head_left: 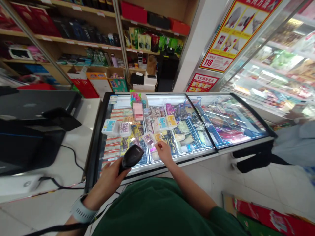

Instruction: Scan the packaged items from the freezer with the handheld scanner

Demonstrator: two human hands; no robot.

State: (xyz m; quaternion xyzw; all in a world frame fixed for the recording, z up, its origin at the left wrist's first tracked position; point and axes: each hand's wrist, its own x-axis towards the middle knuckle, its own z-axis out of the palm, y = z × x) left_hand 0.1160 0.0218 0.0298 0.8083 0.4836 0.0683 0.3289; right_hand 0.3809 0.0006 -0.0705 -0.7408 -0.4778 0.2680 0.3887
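Note:
My left hand (109, 175) is wrapped round the handle of a black barcode scanner (134, 154), its head tilted toward the freezer glass. My right hand (164, 152) pinches the edge of a small clear pack (148, 140) with dark pinkish contents, just above the glass. Left of the pack, a clear tub with a blue label (110, 126) and a tub of pinkish pieces (125, 128) sit on the glass lid. Farther right are another blue-labelled tub (161, 124) and a yellow-labelled tub (171, 121).
The chest freezer (214, 144) has a glass top over bagged goods in wire baskets. Behind the tubs stands a pink card with colourful decoration (135, 97). Checkout equipment (36, 105) occupies the left counter. A person (292, 144) is at the right.

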